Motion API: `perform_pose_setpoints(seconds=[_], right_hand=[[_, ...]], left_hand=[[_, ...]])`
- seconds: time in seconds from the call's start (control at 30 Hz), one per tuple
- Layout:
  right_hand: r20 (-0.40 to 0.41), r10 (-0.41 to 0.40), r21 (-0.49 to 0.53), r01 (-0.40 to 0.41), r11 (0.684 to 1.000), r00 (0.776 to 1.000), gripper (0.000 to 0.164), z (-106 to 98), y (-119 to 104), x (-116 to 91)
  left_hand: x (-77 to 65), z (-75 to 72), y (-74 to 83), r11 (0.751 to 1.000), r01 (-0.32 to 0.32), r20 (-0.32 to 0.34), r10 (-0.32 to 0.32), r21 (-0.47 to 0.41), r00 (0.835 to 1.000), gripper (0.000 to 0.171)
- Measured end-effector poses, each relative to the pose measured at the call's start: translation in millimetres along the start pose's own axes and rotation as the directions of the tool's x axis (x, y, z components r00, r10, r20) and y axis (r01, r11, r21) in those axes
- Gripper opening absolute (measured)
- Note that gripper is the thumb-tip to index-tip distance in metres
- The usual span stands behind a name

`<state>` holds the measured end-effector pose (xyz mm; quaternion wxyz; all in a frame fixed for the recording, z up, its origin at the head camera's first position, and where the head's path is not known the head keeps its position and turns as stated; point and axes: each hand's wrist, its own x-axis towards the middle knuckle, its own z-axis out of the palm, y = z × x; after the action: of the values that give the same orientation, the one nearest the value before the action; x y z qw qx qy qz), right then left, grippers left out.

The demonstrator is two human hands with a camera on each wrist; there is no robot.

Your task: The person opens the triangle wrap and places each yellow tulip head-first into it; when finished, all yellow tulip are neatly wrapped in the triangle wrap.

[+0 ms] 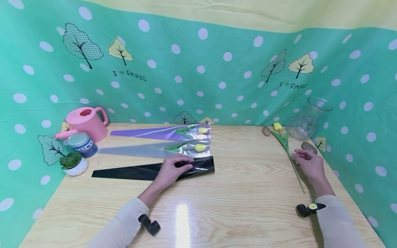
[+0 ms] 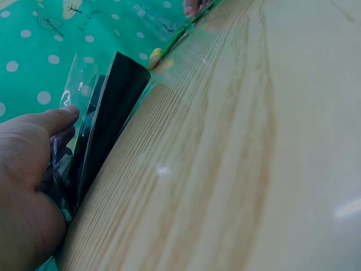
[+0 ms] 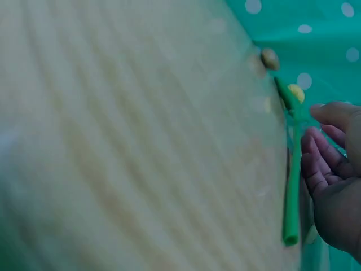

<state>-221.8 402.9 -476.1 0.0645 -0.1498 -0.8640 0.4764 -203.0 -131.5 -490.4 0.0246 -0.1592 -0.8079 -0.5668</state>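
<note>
My left hand (image 1: pixel 173 168) pinches the clear film of a long black flower sleeve (image 1: pixel 130 172) near its wide right end. In the left wrist view the thumb lies against that film, and the sleeve's mouth gapes beside the black back sheet (image 2: pixel 115 107). At the right, a yellow tulip (image 1: pixel 277 126) with a long green stem (image 1: pixel 293 163) lies on the table, its bloom pointing away from me. Beside that stem hovers my right hand (image 1: pixel 310 167), fingers loosely bent. The right wrist view shows its thumb and fingers apart, fingertips right at the stem (image 3: pixel 292 192).
Behind the black sleeve lie a grey sleeve (image 1: pixel 130 151) and a purple one (image 1: pixel 139 133), each holding a yellow tulip. A pink watering can (image 1: pixel 90 124), a blue jar (image 1: pixel 83 144) and a potted plant (image 1: pixel 73 164) stand left. A glass vase (image 1: pixel 305 120) and stones (image 1: pixel 266 131) are right.
</note>
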Motion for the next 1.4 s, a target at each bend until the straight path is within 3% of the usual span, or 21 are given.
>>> perform_pose_setpoints(seconds=[0.17,0.3,0.5,0.77,0.97,1.07,1.13,1.17,1.23,1.33,1.4], right_hand=[[0.006,-0.052,-0.114,0.053,0.992,0.999,0.053,4.3,0.7,-2.2],[-0.021,-0.099,-0.265,0.089,0.960,0.995,0.045,10.0,-5.3,-2.7],[-0.054,-0.059,-0.326,0.038,0.944,0.997,0.039,10.8,-9.8,-0.3],[0.020,-0.014,-0.211,0.018,0.977,1.000,0.042,4.5,-20.3,-12.2],[0.017,-0.015,-0.007,0.015,1.000,1.000,0.047,3.4,-39.5,-31.3],[0.000,-0.005,0.173,0.005,0.985,1.000,0.041,7.9,-52.0,-40.3],[-0.011,0.014,0.343,-0.009,0.939,1.000,0.029,13.9,-60.9,-45.6],[-0.011,0.028,0.440,-0.021,0.898,1.000,0.023,18.0,-65.5,-47.8],[0.002,0.061,0.618,-0.049,0.785,0.998,0.017,27.0,-74.7,-51.9],[0.045,0.089,0.787,-0.090,0.610,0.995,0.019,42.1,-88.5,-57.4],[0.072,0.103,0.837,-0.116,0.535,0.992,0.018,52.8,-97.3,-60.5]], left_hand=[[-1.0,-1.6,-2.8,1.000,-0.015,0.004,0.015,0.000,1.000,0.017],[-2.2,-2.4,-3.3,1.000,-0.017,-0.001,0.017,0.006,1.000,0.017],[-2.3,-1.5,-2.6,1.000,-0.025,0.008,0.024,0.017,1.000,0.017],[-1.8,-0.4,-3.6,1.000,-0.016,0.001,0.016,0.022,1.000,0.017],[-1.9,-0.1,-2.3,1.000,-0.013,0.007,0.013,0.010,1.000,0.017],[-1.5,0.3,-0.1,1.000,-0.017,0.007,0.017,0.008,1.000,0.017],[-1.1,0.3,1.2,1.000,-0.018,0.011,0.018,0.015,1.000,0.017],[-1.0,0.1,1.8,1.000,-0.017,0.013,0.017,0.022,1.000,0.017],[-0.3,-0.4,2.6,0.999,-0.013,0.019,0.012,0.034,1.000,0.017],[1.3,-2.2,3.2,0.999,-0.009,0.018,0.008,0.049,1.000,0.017],[3.1,-3.5,2.5,0.998,-0.010,0.013,0.009,0.054,1.000,0.017]])
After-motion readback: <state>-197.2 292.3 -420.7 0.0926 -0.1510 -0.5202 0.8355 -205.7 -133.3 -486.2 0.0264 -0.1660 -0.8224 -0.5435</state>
